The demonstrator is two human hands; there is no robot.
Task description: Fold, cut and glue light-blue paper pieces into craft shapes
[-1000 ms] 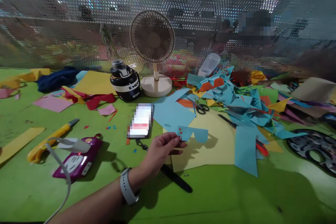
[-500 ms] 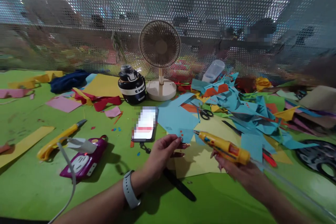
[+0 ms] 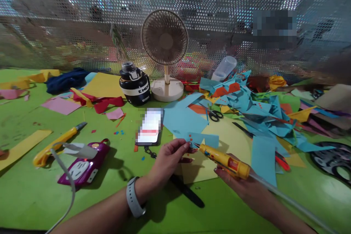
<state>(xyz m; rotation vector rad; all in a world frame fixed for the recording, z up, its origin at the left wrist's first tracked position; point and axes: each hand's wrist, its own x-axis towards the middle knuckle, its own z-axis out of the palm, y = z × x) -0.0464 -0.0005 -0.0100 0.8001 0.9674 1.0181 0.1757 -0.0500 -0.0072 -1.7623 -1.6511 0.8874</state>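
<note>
Head view: left fingers [image 3: 181, 148] pinched dotted blue paper [image 3: 207, 140], likely flimsy, best held edgewise; right fingers [image 3: 222, 173] gripped a glue gun [image 3: 223, 159].

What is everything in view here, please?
table: one, green, underneath
mesh: one, grey, behind
fan: one, beige, back centre
bottle: one, dark, beside fan
phone: one, dark-edged, centre
paper scraps: many, mixed, scattered
cloth: one, navy, back left
container: one, clear, back right
scissors: one, black-handled, centre
device: one, purple, left
tool: one, yellow, left
slim object: one, black, front
patterned object: one, dark, right
glue gun: one, yellow, held
wristband: one, pale, left wrist
left hand: one, bare, pinching blue paper
right hand: one, bare, gripping glue gun
</note>
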